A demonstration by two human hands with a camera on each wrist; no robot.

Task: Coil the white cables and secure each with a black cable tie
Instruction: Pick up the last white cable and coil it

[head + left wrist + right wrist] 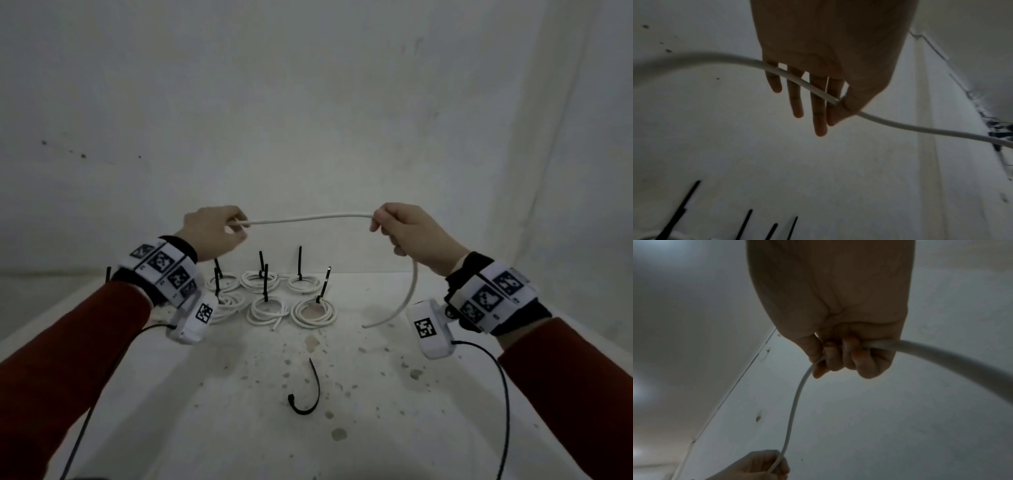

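Note:
A white cable [308, 218] stretches in the air between my two raised hands. My left hand [236, 224] pinches its one end between thumb and forefinger; in the left wrist view the cable [920, 129] crosses the straight fingers [819, 113] and passes under the thumb. My right hand [380, 222] grips the cable farther along with curled fingers [851, 356], and the free tail [409, 294] hangs down in a curve to the table. A loose black cable tie [308, 394], bent into a hook, lies on the table in front of me.
Several coiled white cables [313, 313], each with a black tie [299, 263] sticking up, stand in two rows at the back of the stained white table [394, 411]. A pale wall rises behind. Black wrist-camera cords [503, 394] trail off both arms.

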